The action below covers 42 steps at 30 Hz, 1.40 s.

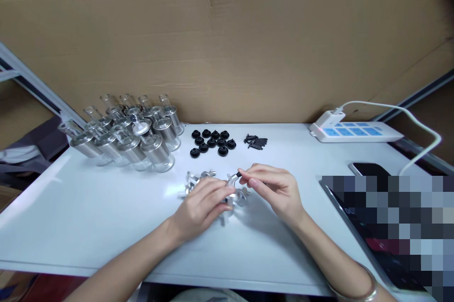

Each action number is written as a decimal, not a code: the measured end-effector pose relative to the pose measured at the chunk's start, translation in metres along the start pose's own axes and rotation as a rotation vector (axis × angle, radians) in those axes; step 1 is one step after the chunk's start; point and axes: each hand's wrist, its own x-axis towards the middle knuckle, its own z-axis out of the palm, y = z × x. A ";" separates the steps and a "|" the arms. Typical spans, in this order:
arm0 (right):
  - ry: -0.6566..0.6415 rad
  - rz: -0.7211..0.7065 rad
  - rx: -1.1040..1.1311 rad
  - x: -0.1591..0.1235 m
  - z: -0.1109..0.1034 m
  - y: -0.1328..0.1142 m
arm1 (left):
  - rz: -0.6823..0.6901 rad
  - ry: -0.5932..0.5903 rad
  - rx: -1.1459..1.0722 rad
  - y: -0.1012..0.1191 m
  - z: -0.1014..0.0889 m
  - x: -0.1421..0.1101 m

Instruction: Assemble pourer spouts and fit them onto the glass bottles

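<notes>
The person's left hand [200, 205] is over the middle of the desk [106, 231], its grip closed around a silver metal spout [232, 180], fingers on top and thumb below. The right hand [275, 193] comes in from the other side, its grip pinching a short black piece [239, 174] between thumb and forefinger at the spout's upper end. How far that piece is seated cannot be made out.

More silver metal parts [191, 180] lie beside and partly behind the left hand. Beyond the hands, toward the desk's back edge, black round caps [212, 142] are spread in a loose group, with a small pile of thin black sticks [256, 141] just to their right.

Glass bottles with metal bands [156, 151] stand close together at the back left corner; one among them has a silver top. A white power strip [358, 133] runs along the back edge toward the right corner, with a charger [329, 118] and white cable [414, 109] attached. Near the right edge lie a phone [371, 168] and a dark tablet [351, 219], largely pixelated.
</notes>
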 end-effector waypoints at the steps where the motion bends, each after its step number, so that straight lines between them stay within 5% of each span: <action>1: -0.001 -0.014 -0.006 0.000 0.000 0.000 | 0.002 -0.003 0.008 0.000 0.000 0.000; 22: -0.030 -0.012 -0.004 -0.003 0.003 0.005 | -0.029 -0.060 0.002 0.002 -0.001 0.001; 31: 0.007 0.333 0.275 -0.004 0.011 0.004 | -0.015 -0.056 0.000 0.003 0.000 0.005; 42: 0.003 0.312 0.114 -0.004 0.015 0.008 | -0.004 -0.170 0.090 -0.003 -0.001 0.004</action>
